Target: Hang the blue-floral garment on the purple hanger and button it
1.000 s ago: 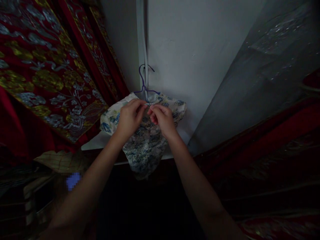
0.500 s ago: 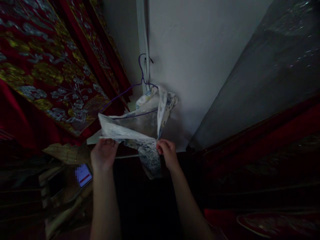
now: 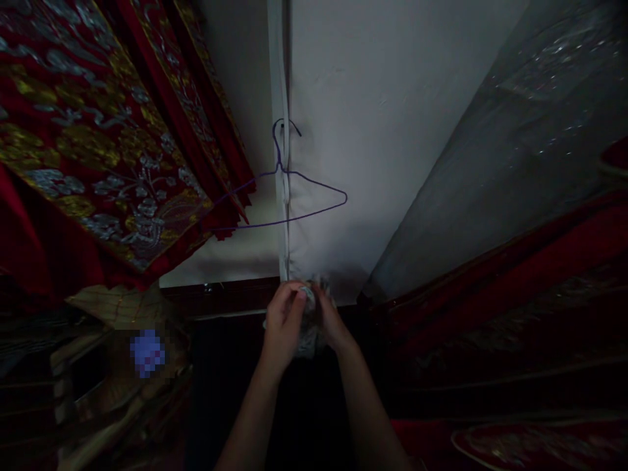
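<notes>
Low in the middle, a bunched white patterned cloth garment (image 3: 308, 343) is gathered between my two hands. My left hand (image 3: 286, 309) closes on its left side, thumb and fingers pinching a pale fold. On the other side my right hand (image 3: 330, 317) grips the bundle, its fingers partly hidden by cloth and shadow. Above my hands, a bare purple wire hanger (image 3: 314, 214) hangs by its hook against the pale wall. Part of the garment is hidden behind my hands, and the dim light hides what kind it is.
Red embroidered drapes (image 3: 93, 144) hang at the left, overlapping the hanger's left end. Clear plastic sheeting (image 3: 490, 157) covers the right side above red fabric (image 3: 515, 275). A blurred-out lit phone (image 3: 148, 353) lies at the lower left. A pale vertical strip (image 3: 277, 59) runs down the wall.
The garment has come off the hanger, which now hangs bare. My left hand has moved right to join my right hand, and the cloth has gone from stretched out to bunched.
</notes>
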### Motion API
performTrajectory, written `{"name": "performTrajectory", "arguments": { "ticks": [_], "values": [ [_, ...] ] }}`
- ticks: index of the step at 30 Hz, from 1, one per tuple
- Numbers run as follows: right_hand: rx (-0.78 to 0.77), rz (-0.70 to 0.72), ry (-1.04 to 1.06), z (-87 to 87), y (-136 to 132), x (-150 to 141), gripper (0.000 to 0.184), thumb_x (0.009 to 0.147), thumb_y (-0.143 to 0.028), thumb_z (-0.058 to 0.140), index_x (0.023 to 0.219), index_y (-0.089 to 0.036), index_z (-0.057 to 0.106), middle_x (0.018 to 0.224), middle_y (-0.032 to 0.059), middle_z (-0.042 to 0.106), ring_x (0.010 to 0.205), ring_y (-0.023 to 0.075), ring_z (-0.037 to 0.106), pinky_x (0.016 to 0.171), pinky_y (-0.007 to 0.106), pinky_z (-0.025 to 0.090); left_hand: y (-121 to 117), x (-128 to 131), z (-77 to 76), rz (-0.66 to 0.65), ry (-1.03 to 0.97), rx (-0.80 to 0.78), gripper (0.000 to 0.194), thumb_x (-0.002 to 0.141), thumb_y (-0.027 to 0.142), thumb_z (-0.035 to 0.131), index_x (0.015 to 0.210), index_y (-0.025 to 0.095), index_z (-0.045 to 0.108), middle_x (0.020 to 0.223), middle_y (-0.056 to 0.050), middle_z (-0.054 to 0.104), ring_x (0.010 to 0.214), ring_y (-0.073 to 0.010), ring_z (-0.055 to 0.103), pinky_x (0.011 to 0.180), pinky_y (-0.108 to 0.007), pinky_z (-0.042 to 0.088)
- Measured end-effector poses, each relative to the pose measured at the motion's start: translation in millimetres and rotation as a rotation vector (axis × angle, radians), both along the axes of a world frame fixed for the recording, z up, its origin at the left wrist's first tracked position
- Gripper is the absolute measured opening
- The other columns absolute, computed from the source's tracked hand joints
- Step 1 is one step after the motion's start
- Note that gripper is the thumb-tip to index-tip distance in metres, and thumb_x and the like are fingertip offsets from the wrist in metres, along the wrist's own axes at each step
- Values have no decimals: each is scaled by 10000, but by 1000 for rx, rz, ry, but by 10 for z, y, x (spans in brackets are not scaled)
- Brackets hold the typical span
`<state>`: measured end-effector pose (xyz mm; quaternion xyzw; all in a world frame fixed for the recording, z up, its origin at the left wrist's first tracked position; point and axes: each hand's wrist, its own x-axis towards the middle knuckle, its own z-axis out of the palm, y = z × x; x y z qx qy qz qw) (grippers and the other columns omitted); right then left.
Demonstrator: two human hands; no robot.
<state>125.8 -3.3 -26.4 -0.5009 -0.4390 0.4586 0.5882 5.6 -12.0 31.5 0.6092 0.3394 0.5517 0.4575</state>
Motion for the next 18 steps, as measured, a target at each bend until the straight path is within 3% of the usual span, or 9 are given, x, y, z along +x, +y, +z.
{"name": "performTrajectory", "arguments": {
  "ticks": [3,5,8,10,12,13,15,18],
  "values": [
    [-127,202,368,181,-43,-60,662,737,-894,477,815,-267,673,742,51,687,831,267,674,723,365,523,-65,11,27,-48,204,155,192,989,370,529,1010,260,685,1140,-83,667,1143,-252,604,1032,-385,441],
    [-132,266,431,299,-60,-58,696,694,-910,519,829,-247,679,753,53,684,806,253,674,722,351,526,-35,-74,53,6,247,186,240,1002,383,500,1164,284,645,1286,-97,624,1284,-266,540,1116,-415,384],
    [-143,461,288,473,-58,10,535,635,-681,789,859,-208,677,743,19,670,703,195,642,692,300,509,53,-290,67,15,222,143,414,1028,442,412,1392,268,505,1419,-112,561,1357,-263,496,1145,-411,362],
    [-142,667,90,602,-50,82,438,573,-462,884,834,-189,663,713,-19,640,629,147,584,638,259,480,93,-447,12,-125,271,80,484,1040,496,323,1413,247,504,1401,-111,596,1315,-266,541,1112,-395,402],
    [-77,828,-159,748,-38,162,276,620,-332,832,746,-181,638,659,-44,591,581,117,517,577,230,430,104,-594,-110,-275,400,21,528,1035,537,277,1300,233,618,1283,-101,682,1192,-274,625,1028,-373,469],
    [-13,824,-298,825,-25,204,176,665,-277,771,698,-181,627,628,-48,565,569,112,492,560,222,402,104,-665,-190,-311,485,5,525,1025,550,304,1210,228,675,1210,-95,717,1123,-278,655,984,-365,491],
    [154,639,-551,979,36,284,47,703,-160,640,662,-183,644,617,-39,568,591,121,503,577,225,379,112,-813,-352,-292,657,-11,467,989,553,421,1020,213,739,1066,-91,757,994,-288,691,905,-355,512],
    [393,167,-645,1155,295,385,273,688,-96,560,867,-199,738,757,-5,665,682,149,562,637,241,402,191,-1065,-468,-151,844,-49,392,941,528,534,969,197,743,955,-84,765,886,-289,709,835,-342,508]
  ]
}}
